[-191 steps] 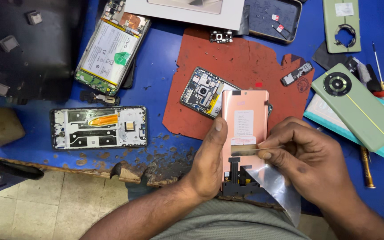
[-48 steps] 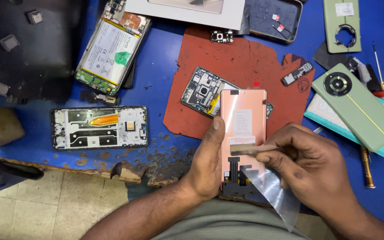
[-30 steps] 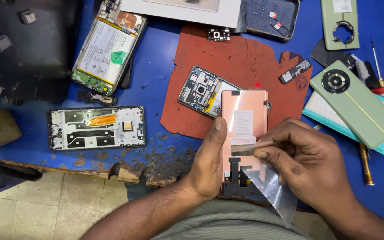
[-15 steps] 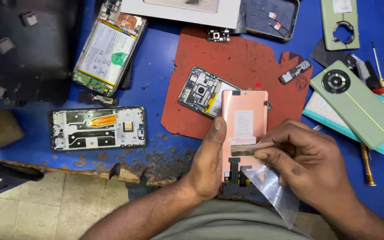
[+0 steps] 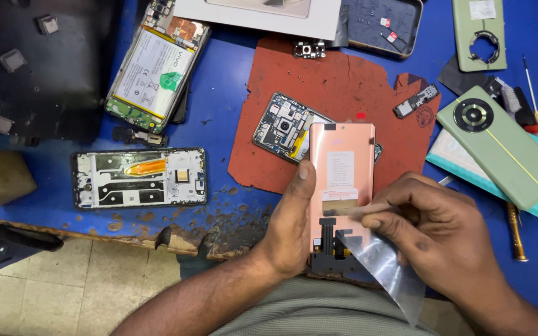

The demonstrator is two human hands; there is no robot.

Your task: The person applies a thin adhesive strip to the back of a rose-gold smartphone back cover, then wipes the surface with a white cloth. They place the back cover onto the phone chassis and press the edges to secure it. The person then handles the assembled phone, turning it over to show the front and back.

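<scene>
My left hand (image 5: 292,224) holds a copper-coloured phone display panel (image 5: 342,163) upright by its left edge, back side toward me, with a black flex connector (image 5: 334,249) at its lower end. My right hand (image 5: 434,230) pinches a thin strip (image 5: 359,210) lying across the panel's middle. A clear plastic film (image 5: 387,274) hangs from the panel's lower right, under my right hand. Behind the panel, an opened phone with its circuit board exposed (image 5: 284,127) lies on a red mat (image 5: 337,81).
On the blue table (image 5: 225,93): a phone with its battery showing (image 5: 154,65), a bare phone frame (image 5: 139,177), a green back cover (image 5: 502,146), a green camera-ring cover (image 5: 479,31), a dark tray (image 5: 384,25), screwdrivers (image 5: 530,87) at right. The table's chipped front edge (image 5: 207,227) is near my arm.
Over the frames my right hand has kept working the strip across the panel with small finger shifts. The panel stays in my left hand; the view moved slightly.
</scene>
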